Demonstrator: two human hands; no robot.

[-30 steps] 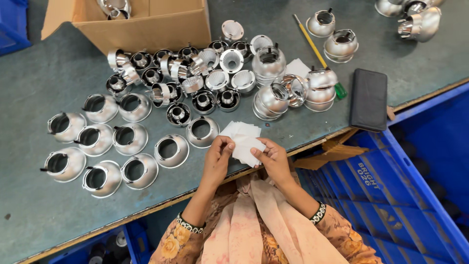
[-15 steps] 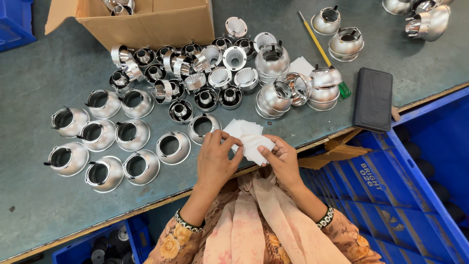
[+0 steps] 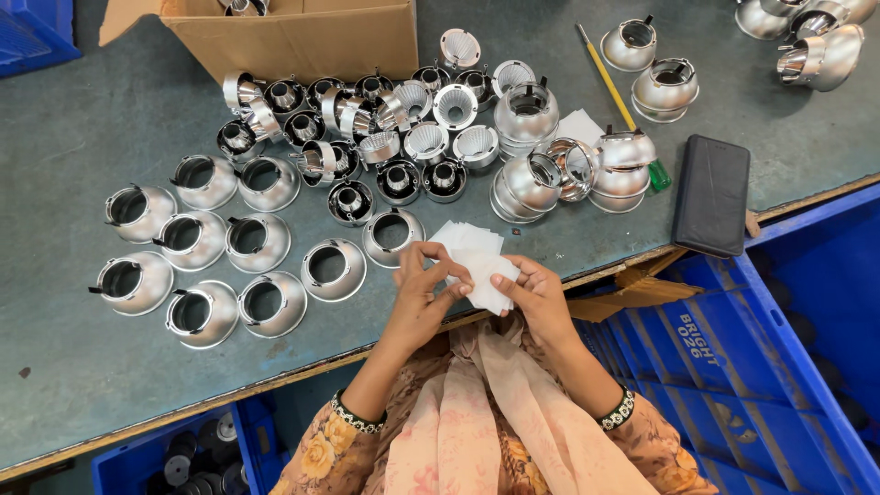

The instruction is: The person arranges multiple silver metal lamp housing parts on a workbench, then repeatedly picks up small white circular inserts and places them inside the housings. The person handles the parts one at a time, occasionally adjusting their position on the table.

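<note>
My left hand [image 3: 423, 293] and my right hand [image 3: 535, 295] both pinch a small stack of white paper squares [image 3: 477, 261] at the near edge of the grey-green table [image 3: 73, 357]. The fingertips of both hands meet on the lower corner of the stack. Just beyond my left hand sits a shiny silver reflector cup [image 3: 392, 236] with a round hole, and another reflector cup [image 3: 333, 269] lies to its left. Several more silver cups stand in rows to the left [image 3: 192, 238].
A cardboard box [image 3: 302, 37] stands at the back. A heap of small ribbed reflectors [image 3: 431, 110] and stacked silver domes [image 3: 550, 170] fills the middle. A yellow-handled screwdriver [image 3: 616, 96] and a black phone case [image 3: 711, 194] lie right. Blue crates [image 3: 761, 367] sit below the table edge.
Both hands stay on the paper stack, fingers shifting slightly along its near corner. The view has drifted a little; nothing on the table moved.
</note>
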